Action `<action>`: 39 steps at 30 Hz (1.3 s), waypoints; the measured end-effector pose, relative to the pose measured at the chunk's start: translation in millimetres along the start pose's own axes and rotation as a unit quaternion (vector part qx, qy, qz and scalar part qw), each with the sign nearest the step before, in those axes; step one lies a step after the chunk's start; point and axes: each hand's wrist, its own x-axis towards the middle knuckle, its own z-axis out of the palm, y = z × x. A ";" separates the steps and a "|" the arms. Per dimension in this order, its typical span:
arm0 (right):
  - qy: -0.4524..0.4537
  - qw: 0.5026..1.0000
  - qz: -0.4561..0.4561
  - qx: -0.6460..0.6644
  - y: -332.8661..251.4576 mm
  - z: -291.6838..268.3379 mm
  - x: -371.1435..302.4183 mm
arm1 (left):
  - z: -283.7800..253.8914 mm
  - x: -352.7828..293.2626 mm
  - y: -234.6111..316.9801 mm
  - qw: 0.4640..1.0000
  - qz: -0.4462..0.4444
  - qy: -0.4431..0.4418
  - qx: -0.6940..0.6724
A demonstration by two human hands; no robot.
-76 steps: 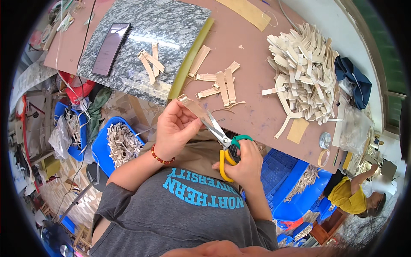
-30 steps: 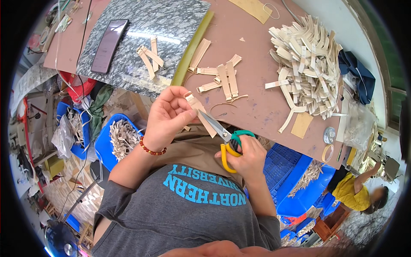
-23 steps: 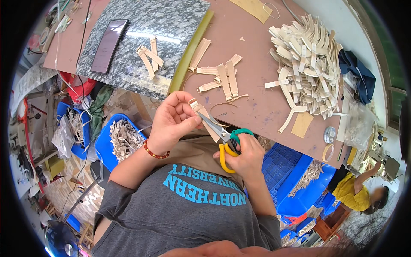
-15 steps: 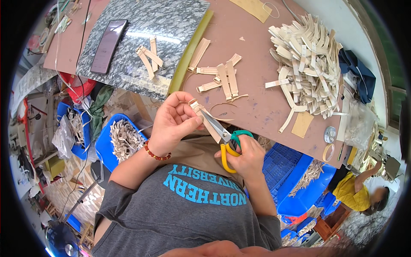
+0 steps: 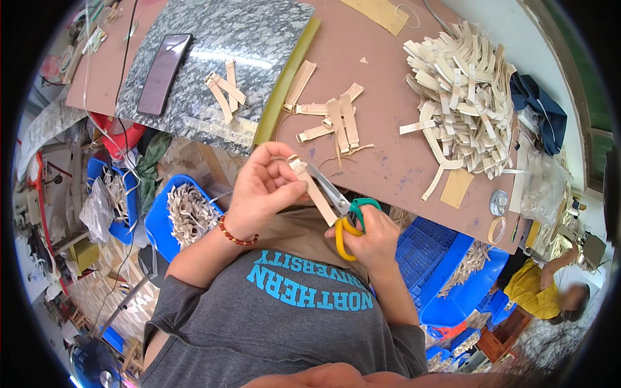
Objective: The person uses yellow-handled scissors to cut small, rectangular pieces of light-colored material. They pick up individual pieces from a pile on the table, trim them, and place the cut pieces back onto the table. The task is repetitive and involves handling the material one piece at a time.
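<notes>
A beige strap with a small metal buckle at its upper end is pinched between the thumb and fingers of my left hand. My right hand grips a pair of scissors with one green and one yellow handle loop. The blades point up and left, lying close along the strap's right side; whether they touch it I cannot tell. Just beyond, several finished-looking beige straps with buckles lie on the brown table. A few more straps rest on the grey marbled slab.
A phone lies on the marbled slab. At right rises a large heap of pale straps, with tape rolls near the edge. Blue bins stand below on both sides. A person in yellow is at far right.
The scissor blades have shifted off the strap to its right side, and the strap shows more fully. A thin thread beside the table straps has changed position.
</notes>
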 end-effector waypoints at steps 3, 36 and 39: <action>-0.017 0.992 0.109 0.063 0.3 -10.5 -5.3 | -31.0 14.0 20.1 0.992 0.090 0.036 0.075; -0.055 0.969 0.208 0.123 6.7 -13.8 -8.4 | 14.6 39.0 -12.5 0.997 0.018 0.006 0.077; -0.040 0.988 0.140 0.051 1.6 -15.8 -2.4 | 12.5 28.3 -17.1 0.998 0.036 0.003 0.050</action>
